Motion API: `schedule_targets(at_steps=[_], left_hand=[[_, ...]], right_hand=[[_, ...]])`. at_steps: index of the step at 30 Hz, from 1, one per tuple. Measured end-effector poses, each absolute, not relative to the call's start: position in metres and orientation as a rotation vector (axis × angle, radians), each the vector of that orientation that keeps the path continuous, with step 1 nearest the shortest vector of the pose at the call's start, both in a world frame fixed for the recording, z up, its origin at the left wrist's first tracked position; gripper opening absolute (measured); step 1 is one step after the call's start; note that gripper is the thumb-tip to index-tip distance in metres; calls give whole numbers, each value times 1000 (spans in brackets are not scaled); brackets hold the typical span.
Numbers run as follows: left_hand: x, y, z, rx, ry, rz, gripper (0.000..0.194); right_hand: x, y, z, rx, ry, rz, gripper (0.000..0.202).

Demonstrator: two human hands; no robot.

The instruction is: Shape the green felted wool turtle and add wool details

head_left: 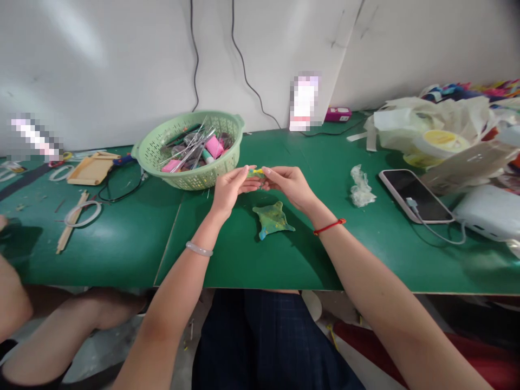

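Note:
My left hand (232, 188) and my right hand (290, 187) meet above the green table, fingertips close together. Between them they pinch a small yellow and green piece (257, 172), thumbs on top and fingers underneath; its shape is mostly hidden. Just below my hands, a flat translucent green-yellow piece (273, 219) with four pointed corners lies on the table, one corner blue. Neither hand touches it. A pale bangle sits on my left wrist and a red cord on my right.
A green basket (190, 176) of wires and pink items stands behind my left hand. Crumpled clear plastic (361, 187), a phone (416, 196) with a cable and a white device (489, 211) lie right. At left are a wooden tray (92, 168), a white ring (83, 214) and another person's arm.

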State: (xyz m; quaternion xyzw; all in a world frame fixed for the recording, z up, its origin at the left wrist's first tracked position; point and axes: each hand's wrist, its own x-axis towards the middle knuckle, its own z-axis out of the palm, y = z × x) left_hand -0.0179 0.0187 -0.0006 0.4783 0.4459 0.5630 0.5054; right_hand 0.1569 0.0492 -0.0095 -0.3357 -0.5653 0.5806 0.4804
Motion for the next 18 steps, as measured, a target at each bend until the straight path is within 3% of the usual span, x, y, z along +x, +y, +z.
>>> schedule_targets(at_steps=[9,18], left_hand=[[-17,16,-4,1293,1108,1338,54],[-16,15,-7,1399,1198,1414,42]], right_hand=[[156,50,-10,-793,-1371,1179,50],[154,47,-9,-732,-1450,1139,49]])
